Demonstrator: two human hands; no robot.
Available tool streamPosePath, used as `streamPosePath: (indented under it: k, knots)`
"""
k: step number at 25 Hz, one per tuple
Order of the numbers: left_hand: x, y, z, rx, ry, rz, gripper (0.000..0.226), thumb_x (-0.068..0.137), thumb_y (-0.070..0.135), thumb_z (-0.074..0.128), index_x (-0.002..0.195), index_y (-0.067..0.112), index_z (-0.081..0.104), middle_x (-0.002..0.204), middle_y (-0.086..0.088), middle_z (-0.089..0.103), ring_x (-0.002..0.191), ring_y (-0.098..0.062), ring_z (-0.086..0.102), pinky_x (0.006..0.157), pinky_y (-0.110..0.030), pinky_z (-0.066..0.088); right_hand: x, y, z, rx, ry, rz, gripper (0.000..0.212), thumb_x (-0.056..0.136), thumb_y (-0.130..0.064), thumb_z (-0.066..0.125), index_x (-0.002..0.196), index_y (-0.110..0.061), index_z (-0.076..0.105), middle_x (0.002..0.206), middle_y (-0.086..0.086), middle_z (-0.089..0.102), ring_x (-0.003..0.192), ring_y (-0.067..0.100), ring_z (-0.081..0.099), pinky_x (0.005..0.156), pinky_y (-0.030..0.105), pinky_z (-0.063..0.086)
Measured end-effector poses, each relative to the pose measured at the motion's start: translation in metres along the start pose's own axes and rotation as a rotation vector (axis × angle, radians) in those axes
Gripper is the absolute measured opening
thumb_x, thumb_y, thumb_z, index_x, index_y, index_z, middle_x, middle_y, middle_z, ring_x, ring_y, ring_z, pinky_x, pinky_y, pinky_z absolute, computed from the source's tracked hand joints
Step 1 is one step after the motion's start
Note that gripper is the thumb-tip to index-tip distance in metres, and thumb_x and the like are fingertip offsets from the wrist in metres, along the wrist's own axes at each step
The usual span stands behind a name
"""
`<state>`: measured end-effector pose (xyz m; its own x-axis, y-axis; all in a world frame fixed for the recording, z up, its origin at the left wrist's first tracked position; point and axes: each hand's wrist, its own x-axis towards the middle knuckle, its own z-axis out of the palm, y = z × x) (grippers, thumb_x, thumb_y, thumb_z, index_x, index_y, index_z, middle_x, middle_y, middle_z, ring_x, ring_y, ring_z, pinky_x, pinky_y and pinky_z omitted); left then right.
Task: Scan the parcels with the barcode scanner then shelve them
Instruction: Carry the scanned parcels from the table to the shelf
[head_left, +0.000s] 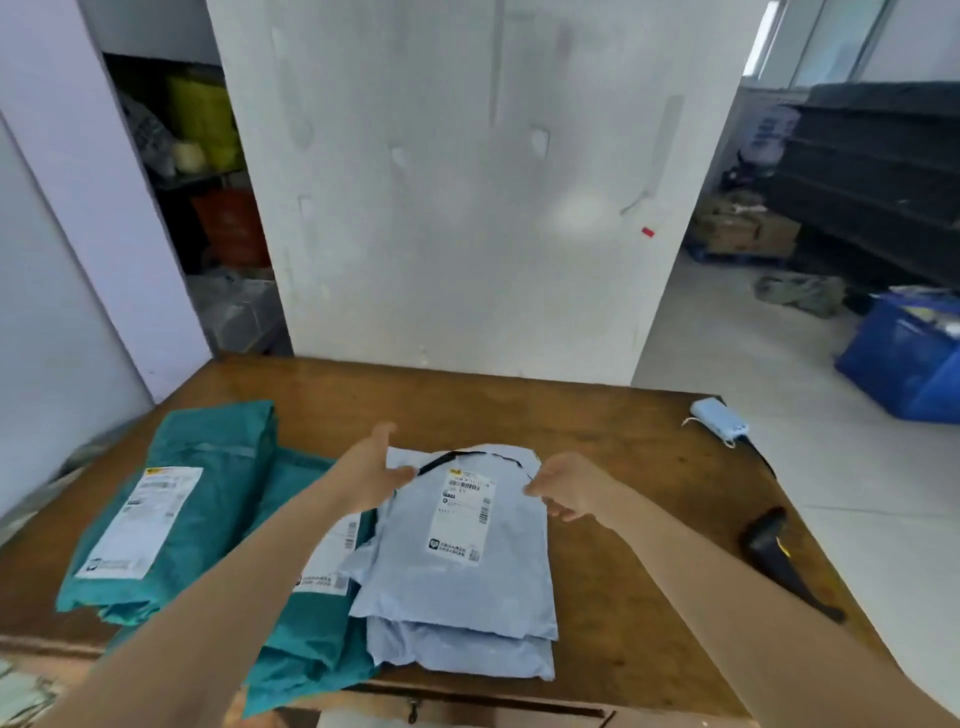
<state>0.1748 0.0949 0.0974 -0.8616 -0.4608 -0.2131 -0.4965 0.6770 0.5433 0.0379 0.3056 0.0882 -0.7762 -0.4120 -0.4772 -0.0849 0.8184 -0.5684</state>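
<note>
A light blue parcel (457, 571) with a white barcode label lies on top of another light blue one (467, 654) in the middle of the wooden table (634, 525). My left hand (371, 473) is spread at the top parcel's upper left edge, thumb lying on it. My right hand (571, 486) pinches the parcel's upper right edge with curled fingers. Teal parcels lie to the left: one labelled (171, 509), another (311, 649) partly under my left forearm. The black barcode scanner (779, 556) lies near the table's right edge, apart from both hands.
A light blue power bank (719, 418) lies at the table's far right corner. A white wall stands directly behind the table. A blue crate (904, 364) sits on the floor to the right, before dark shelving (883, 171). A cluttered shelf (208, 156) shows at back left.
</note>
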Motion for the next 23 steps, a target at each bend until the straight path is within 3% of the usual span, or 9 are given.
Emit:
streamPosePath:
  k: [2,4,6,8,10,12,15,19,23]
  knots:
    - [0.028,-0.015,0.026,0.026,-0.093,-0.11,0.055,0.091,0.039,0.055,0.129,0.003,0.037,0.117,-0.013,0.054,0.093,-0.023,0.056,0.066,-0.027,0.039,0.021,0.013,0.008,0.092,0.004,0.097,0.044,0.084,-0.034,0.07,0.115,-0.004,0.061,0.095,0.008,0.064,0.079,0.017,0.06,0.09,0.036,0.056]
    - [0.049,-0.029,0.052,-0.012,-0.187,-0.259,0.049,0.088,0.046,0.056,0.114,0.006,0.046,0.102,-0.009,0.055,0.08,-0.018,0.05,0.063,-0.025,0.034,0.037,0.025,0.017,0.213,-0.055,0.195,0.052,0.082,-0.043,0.071,0.121,-0.012,0.055,0.12,0.005,0.06,0.102,0.022,0.058,0.097,0.036,0.05]
    - [0.063,-0.046,0.073,-0.149,-0.227,-0.406,0.081,0.081,0.056,0.061,0.136,0.002,0.033,0.121,-0.012,0.055,0.091,-0.021,0.054,0.064,-0.026,0.039,0.052,0.036,0.03,0.364,-0.134,0.302,0.08,0.076,-0.05,0.075,0.139,-0.013,0.042,0.142,0.005,0.044,0.129,0.031,0.045,0.103,0.04,0.041]
    - [0.075,-0.058,0.086,-0.254,-0.229,-0.478,0.097,0.073,0.06,0.066,0.141,0.001,0.028,0.13,-0.013,0.053,0.106,-0.025,0.058,0.065,-0.027,0.043,0.069,0.044,0.047,0.511,-0.199,0.413,0.115,0.053,-0.062,0.084,0.145,-0.013,0.035,0.152,0.009,0.037,0.135,0.036,0.04,0.107,0.05,0.038]
    - [0.085,-0.06,0.094,-0.362,-0.261,-0.541,0.101,0.062,0.063,0.073,0.136,0.004,0.039,0.124,-0.011,0.058,0.105,-0.026,0.061,0.066,-0.027,0.047,0.084,0.052,0.062,0.675,-0.217,0.448,0.118,0.037,-0.06,0.09,0.136,-0.012,0.047,0.134,0.01,0.056,0.119,0.032,0.055,0.1,0.048,0.046]
    - [0.099,-0.064,0.1,-0.516,-0.322,-0.595,0.112,0.042,0.067,0.082,0.131,0.008,0.046,0.12,-0.009,0.062,0.103,-0.027,0.062,0.08,-0.034,0.052,0.097,0.054,0.071,0.793,-0.167,0.433,0.105,0.031,-0.05,0.095,0.122,-0.009,0.061,0.111,0.009,0.069,0.101,0.027,0.066,0.094,0.044,0.052]
    - [0.126,-0.072,0.103,-0.614,-0.411,-0.593,0.127,0.02,0.064,0.089,0.129,0.01,0.05,0.12,-0.007,0.064,0.107,-0.027,0.063,0.095,-0.042,0.05,0.107,0.054,0.073,0.859,-0.118,0.428,0.102,0.027,-0.046,0.095,0.116,-0.007,0.064,0.111,0.009,0.07,0.103,0.027,0.065,0.096,0.044,0.051]
    - [0.138,-0.065,0.099,-0.669,-0.492,-0.556,0.114,0.023,0.052,0.093,0.121,0.009,0.056,0.114,-0.01,0.067,0.102,-0.026,0.064,0.093,-0.039,0.051,0.114,0.063,0.077,0.883,-0.093,0.456,0.11,0.015,-0.054,0.094,0.112,-0.012,0.065,0.111,0.007,0.071,0.106,0.026,0.064,0.1,0.044,0.048]
    - [0.135,-0.067,0.099,-0.818,-0.528,-0.583,0.089,0.03,0.042,0.094,0.107,0.006,0.067,0.097,-0.011,0.074,0.092,-0.026,0.068,0.083,-0.036,0.054,0.108,0.063,0.075,0.94,-0.192,0.466,0.106,0.01,-0.047,0.096,0.105,-0.01,0.068,0.094,0.009,0.077,0.095,0.025,0.07,0.079,0.038,0.055]
